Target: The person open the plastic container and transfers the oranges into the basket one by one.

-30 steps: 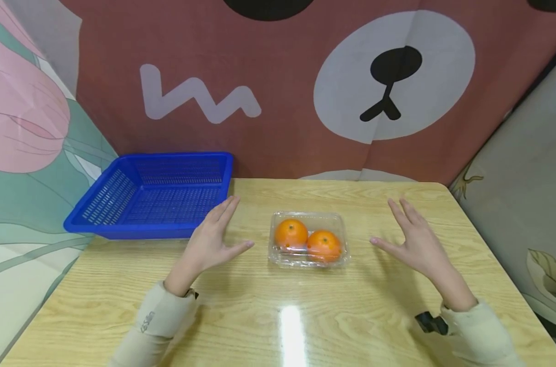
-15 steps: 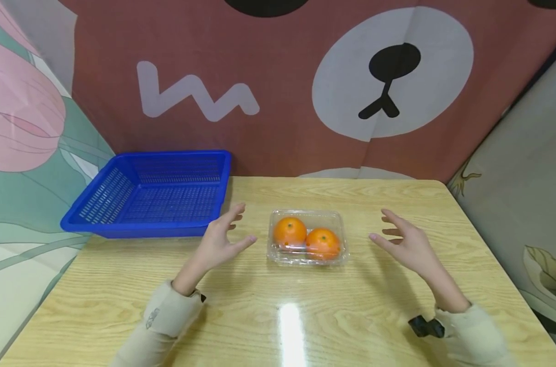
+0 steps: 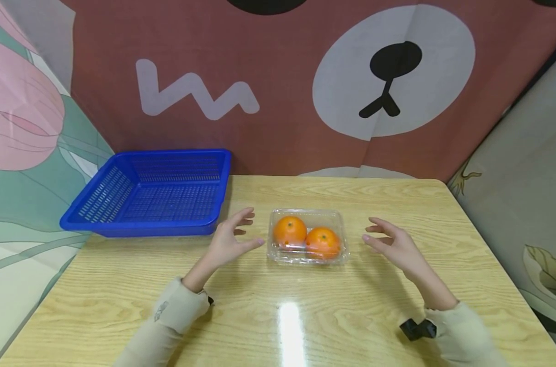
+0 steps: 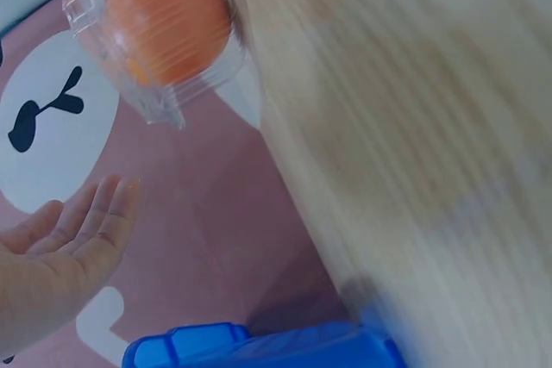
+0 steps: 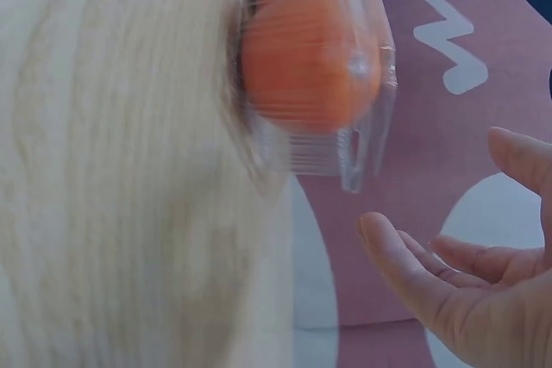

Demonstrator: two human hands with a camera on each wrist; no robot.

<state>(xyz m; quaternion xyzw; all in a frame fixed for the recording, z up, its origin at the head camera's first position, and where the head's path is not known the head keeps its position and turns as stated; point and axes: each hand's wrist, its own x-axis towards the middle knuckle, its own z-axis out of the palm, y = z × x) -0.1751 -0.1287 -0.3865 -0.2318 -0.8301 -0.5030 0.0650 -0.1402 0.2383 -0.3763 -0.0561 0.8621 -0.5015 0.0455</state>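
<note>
A clear plastic clamshell box point(image 3: 325, 219) sits on the table in the head view, with two oranges inside, a left orange point(image 3: 290, 232) and a right orange point(image 3: 323, 243). My left hand point(image 3: 229, 242) hovers to the left of the box, thumb toward it, fingers loosely bent and holding nothing. On the other side my right hand point(image 3: 394, 247) is in the air, also bare, its thumb and fingers pointing at the box. Both wrist views show a gap between the hand and the box point(image 4: 164, 92), whose lid looks closed point(image 5: 371, 118).
A blue plastic basket point(image 3: 167, 228) with perforated walls stands at the back left, close to my left hand. The wooden table point(image 3: 241, 326) meets a printed bear backdrop point(image 3: 278, 132) at its far edge. Patterned cloth point(image 3: 525, 168) hangs at the right.
Both hands have moved inward toward the box from either side, and their fingers have bent more. The box and basket have stayed in place.
</note>
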